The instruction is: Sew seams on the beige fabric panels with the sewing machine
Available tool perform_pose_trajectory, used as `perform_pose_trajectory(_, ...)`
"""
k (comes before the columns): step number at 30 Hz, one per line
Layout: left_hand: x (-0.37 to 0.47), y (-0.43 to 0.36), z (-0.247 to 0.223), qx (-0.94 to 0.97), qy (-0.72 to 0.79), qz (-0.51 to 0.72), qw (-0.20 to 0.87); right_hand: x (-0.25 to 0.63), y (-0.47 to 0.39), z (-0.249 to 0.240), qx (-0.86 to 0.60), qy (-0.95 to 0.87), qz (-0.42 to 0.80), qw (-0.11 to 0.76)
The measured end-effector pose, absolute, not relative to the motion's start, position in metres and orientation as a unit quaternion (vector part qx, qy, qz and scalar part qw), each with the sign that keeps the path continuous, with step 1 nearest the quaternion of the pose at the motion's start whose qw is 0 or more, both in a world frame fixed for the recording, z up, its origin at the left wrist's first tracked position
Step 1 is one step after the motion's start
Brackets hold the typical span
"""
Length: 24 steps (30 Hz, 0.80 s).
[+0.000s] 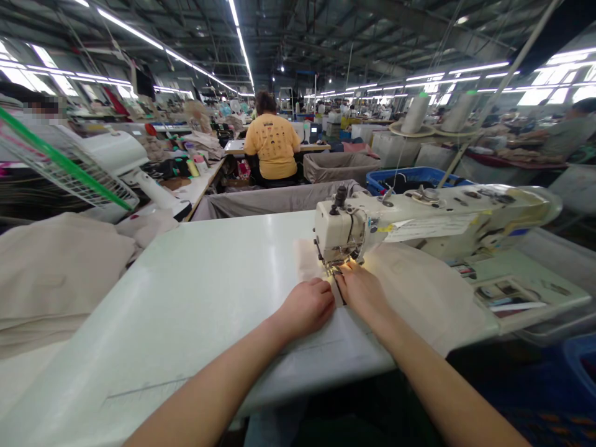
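A cream-coloured sewing machine (342, 233) stands on a pale green table (218, 279), its small lamp lighting the needle area. Beige fabric (419, 282) lies under the presser foot and spreads to the right across the tabletop. My left hand (311, 304) is closed at the near left side of the foot, fingers curled on the fabric's edge. Close beside the foot on the right, my right hand (362, 290) pinches the fabric, its fingertips partly hidden. A narrow dark strip (339, 290) shows between the two hands.
Beige cloth (60, 273) is heaped at the left. A white fan (116, 155) stands behind it. Thread cones (416, 115) rise beyond the machine, near a blue basket (419, 177). A tool tray (507, 301) sits at the right. A person in a yellow shirt (272, 146) sits ahead.
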<state>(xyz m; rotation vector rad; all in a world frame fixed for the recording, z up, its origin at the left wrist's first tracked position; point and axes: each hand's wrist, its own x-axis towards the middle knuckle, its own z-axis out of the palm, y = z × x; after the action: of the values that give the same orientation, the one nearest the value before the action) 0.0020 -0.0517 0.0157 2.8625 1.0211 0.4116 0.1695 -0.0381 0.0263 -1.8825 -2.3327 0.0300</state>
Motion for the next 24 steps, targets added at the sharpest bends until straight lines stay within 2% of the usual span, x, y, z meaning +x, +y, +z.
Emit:
perform_pose_trajectory(16, 0.002, -0.052, 0.016, 0.933, 0.335, 0.126, 0.030, 0.191, -0.028, 0.023, -0.716, -0.691, -0.026, 0.102)
perform_pose_trajectory(24, 0.003, -0.050, 0.014, 0.933, 0.336, 0.128, 0.023, 0.185, -0.040, 0.026, -0.660, -0.748, -0.004, 0.071)
